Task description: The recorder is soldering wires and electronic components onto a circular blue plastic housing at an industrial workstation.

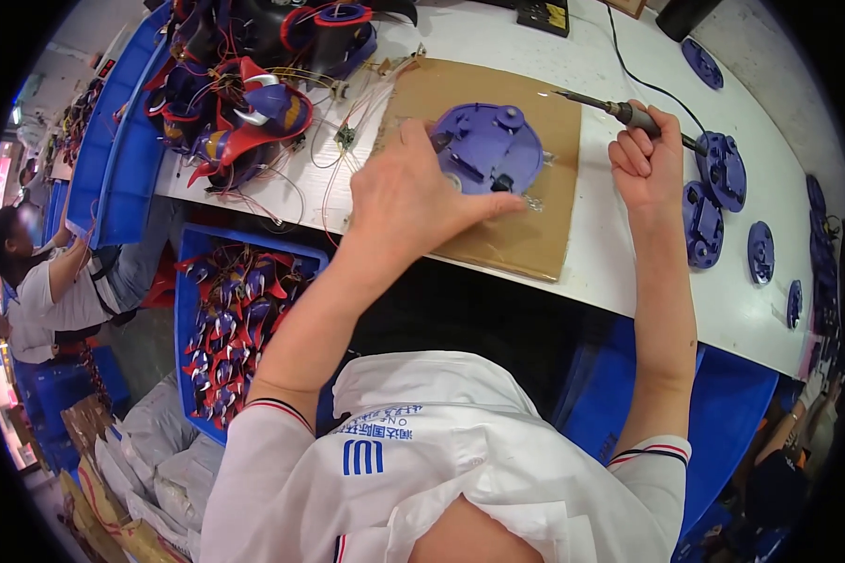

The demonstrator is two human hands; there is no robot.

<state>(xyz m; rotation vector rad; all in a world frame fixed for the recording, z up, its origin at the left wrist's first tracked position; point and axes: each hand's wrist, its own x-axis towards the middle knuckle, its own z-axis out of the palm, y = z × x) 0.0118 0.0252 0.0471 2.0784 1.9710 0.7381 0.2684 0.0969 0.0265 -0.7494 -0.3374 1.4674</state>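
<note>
The round, purple plastic shell [490, 141] looks smooth, with a soft, satin sheen. Beneath it, the flat, brown cardboard sheet [526, 242] is matt and papery, with glossy scraps of clear film [533, 203]. The white desk [615, 281] has a smooth, slightly shiny top. The slim, dark handheld tool [640, 119] has a matt handle and a metal-looking shaft. The red and purple moulded pieces [277, 105] are glossy plastic; the blue rectangular crate [184, 324] is smooth plastic. The white, short-sleeved shirt [460, 422] is soft, creased, matt cloth.
</note>
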